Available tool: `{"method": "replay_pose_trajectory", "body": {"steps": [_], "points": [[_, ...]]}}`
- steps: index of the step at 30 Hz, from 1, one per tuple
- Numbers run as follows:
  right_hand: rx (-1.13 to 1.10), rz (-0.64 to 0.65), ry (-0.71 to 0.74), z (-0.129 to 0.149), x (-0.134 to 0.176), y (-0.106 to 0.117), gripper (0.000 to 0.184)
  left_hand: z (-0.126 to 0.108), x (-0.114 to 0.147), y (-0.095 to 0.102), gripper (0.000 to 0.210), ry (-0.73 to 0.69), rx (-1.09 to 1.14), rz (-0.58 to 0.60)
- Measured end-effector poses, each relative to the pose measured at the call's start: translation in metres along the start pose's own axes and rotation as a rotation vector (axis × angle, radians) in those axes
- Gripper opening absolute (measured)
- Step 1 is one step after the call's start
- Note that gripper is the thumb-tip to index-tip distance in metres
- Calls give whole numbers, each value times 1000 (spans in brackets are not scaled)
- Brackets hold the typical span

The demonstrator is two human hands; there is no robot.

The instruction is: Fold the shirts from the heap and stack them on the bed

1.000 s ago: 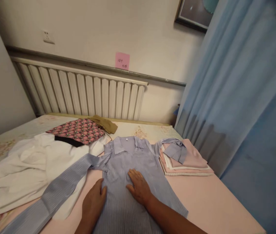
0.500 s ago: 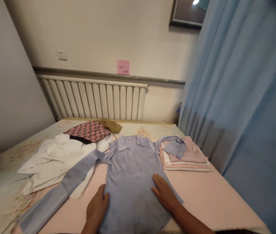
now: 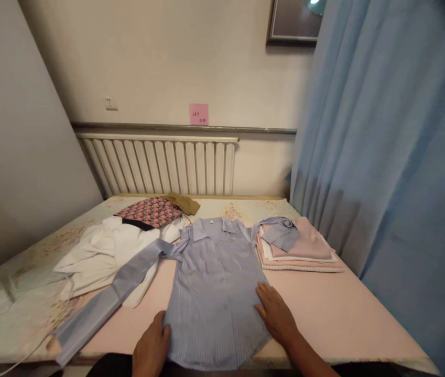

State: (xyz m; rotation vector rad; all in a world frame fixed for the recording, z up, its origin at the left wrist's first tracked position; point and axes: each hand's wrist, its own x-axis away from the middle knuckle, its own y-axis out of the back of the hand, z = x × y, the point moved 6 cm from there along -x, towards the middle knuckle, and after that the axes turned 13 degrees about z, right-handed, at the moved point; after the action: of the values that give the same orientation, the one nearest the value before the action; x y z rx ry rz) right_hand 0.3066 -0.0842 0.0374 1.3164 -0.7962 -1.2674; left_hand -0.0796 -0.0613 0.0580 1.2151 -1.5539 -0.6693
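A blue striped shirt point(image 3: 214, 293) lies spread out with its collar at the far end and its hem near me. One sleeve point(image 3: 128, 280) stretches out to the lower left; the other point(image 3: 279, 235) rests bent over a stack of folded clothes point(image 3: 308, 246). My left hand point(image 3: 152, 343) is at the shirt's lower left edge, its fingers extended and partly turned from view. Flat on the lower right side of the shirt is my right hand point(image 3: 275, 311), fingers stretched out. Neither hand visibly grips the fabric.
White clothing point(image 3: 104, 251), a red patterned garment point(image 3: 151, 210) and an olive cloth point(image 3: 185, 202) are heaped at the left. Under the shirt is a pink cover point(image 3: 348, 309). A radiator point(image 3: 167, 165) stands behind; a blue curtain point(image 3: 367, 157) hangs at the right. A white cable point(image 3: 45, 335) runs lower left.
My hands have moved apart, the left one outward and toward me, the right one outward to the right edge. The shirt's lower part looks smoother, and its hem now shows.
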Motion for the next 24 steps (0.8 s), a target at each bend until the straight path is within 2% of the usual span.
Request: {"method": "replay_pose_trajectory", "body": {"steps": [8, 12, 20, 24], "points": [[9, -5, 2, -2, 1, -2, 43, 20, 11, -9, 38, -35, 131, 11], [8, -7, -6, -3, 1, -3, 42, 30, 17, -11, 36, -19, 200, -21], [30, -4, -8, -2, 1, -3, 42, 36, 17, -14, 34, 6, 265, 6], [43, -42, 12, -2, 2, -2, 40, 39, 17, -17, 35, -14, 296, -7]]}}
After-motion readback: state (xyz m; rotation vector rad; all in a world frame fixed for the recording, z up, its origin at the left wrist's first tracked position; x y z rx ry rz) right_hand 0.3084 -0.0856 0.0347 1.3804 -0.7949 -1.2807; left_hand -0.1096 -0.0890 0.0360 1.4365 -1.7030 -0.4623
